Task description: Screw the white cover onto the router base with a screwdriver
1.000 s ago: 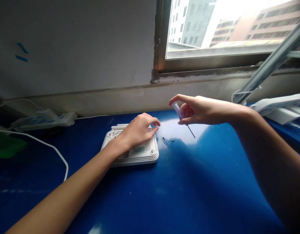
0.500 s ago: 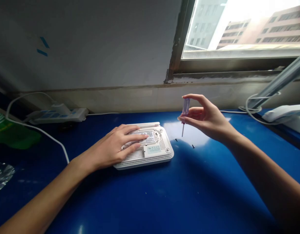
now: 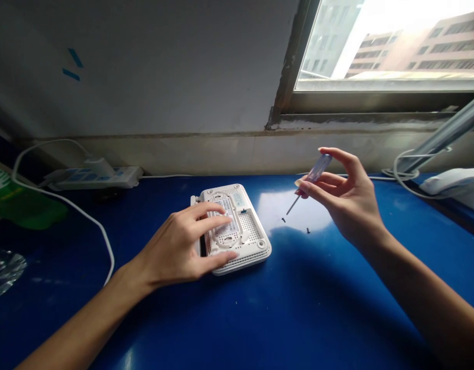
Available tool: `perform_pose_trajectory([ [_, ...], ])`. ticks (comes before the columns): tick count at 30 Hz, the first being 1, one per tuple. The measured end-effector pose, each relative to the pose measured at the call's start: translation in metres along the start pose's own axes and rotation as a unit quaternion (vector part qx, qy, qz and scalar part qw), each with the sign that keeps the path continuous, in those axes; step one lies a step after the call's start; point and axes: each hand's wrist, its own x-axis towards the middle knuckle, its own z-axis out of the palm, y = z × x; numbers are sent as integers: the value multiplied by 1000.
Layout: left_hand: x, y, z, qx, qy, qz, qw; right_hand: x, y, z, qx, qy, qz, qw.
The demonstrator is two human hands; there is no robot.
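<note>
A white router [image 3: 256,249] lies with its vented, labelled underside up on the blue table. My left hand [image 3: 183,241] rests over its left part, fingers spread across the label and thumb near the front edge. The fingers cover some of the casing. To the right, my right hand [image 3: 348,198] grips a small screwdriver [image 3: 320,167] with a clear purplish handle. The screwdriver slants, its tip pointing down and left, just above the table. Close to that tip is one small dark screw [image 3: 283,220], and a second screw [image 3: 308,230] lies further right.
Against the back wall at left stands a white power strip [image 3: 125,177] with a plug and a cable [image 3: 100,223] looping forward. A green package [image 3: 24,205] and crumpled clear plastic [image 3: 5,270] are at the far left. A metal pole [image 3: 441,136] and a white device [image 3: 453,182] stand at right.
The router has been turned on the table, roughly a quarter turn, under my left hand. My right hand has moved right, and the screwdriver has gone from upright to tilted.
</note>
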Motion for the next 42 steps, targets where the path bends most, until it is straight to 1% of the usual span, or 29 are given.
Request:
perform_pose_trajectory([
  [2, -1, 1, 1, 34, -47, 21, 998, -4, -3, 5, 14, -25, -8, 1000],
  [3, -1, 2, 3, 45, -69, 21, 996, -7, -5, 8, 22, -41, -14, 999],
  [5, 0, 1, 7, 48, -85, 10, 995, -14, -10, 15, 31, -71, -31, 996],
  [7, 1, 0, 12, 41, -82, 2, 996, -21, -14, 23, 29, -94, -58, 993],
  [9, 2, -1, 16, 31, -79, 3, 996, -28, -16, 30, 19, -100, -86, 991],
  [12, 5, -2, 18, 20, -74, 7, 997, -36, -16, 35, -10, -125, -126, 984],
  [14, 7, -3, 19, 12, -67, 10, 998, -38, -16, 36, -46, -143, -155, 976],
  [16, 8, -4, 19, 5, -63, 15, 998, -37, -18, 34, -103, -157, -201, 961],
  [18, 9, -5, 19, 1, -66, 18, 998, -33, -21, 30, -160, -159, -240, 944],
  [19, 10, -6, 18, 1, -68, 18, 998, -31, -24, 28, -179, -157, -248, 939],
  [22, 11, -6, 18, 4, -77, 15, 997, -24, -27, 23, -181, -154, -225, 945],
  [26, 11, -5, 18, 2, -83, 12, 996, -23, -25, 21, -185, -205, -177, 945],
  [28, 10, -5, 18, 1, -82, 12, 997, -26, -23, 23, -203, -222, -179, 937],
  [31, 10, -6, 19, 1, -77, 17, 997, -29, -26, 28, -247, -264, -212, 908],
  [33, 9, -7, 19, -2, -76, 19, 997, -26, -33, 31, -293, -283, -248, 879],
  [35, 9, -7, 19, -5, -76, 19, 997, -19, -43, 34, -363, -280, -297, 838],
  [37, 8, -7, 19, 0, -68, 14, 998, -10, -54, 37, -431, -286, -325, 791],
  [38, 7, -8, 19, 6, -62, 10, 998, -6, -58, 39, -455, -299, -328, 772],
  [40, 6, -8, 19, 20, -56, 0, 998, 0, -65, 43, -483, -323, -321, 748],
  [42, 5, -9, 19, 27, -61, -2, 998, 1, -67, 47, -486, -350, -291, 746],
])
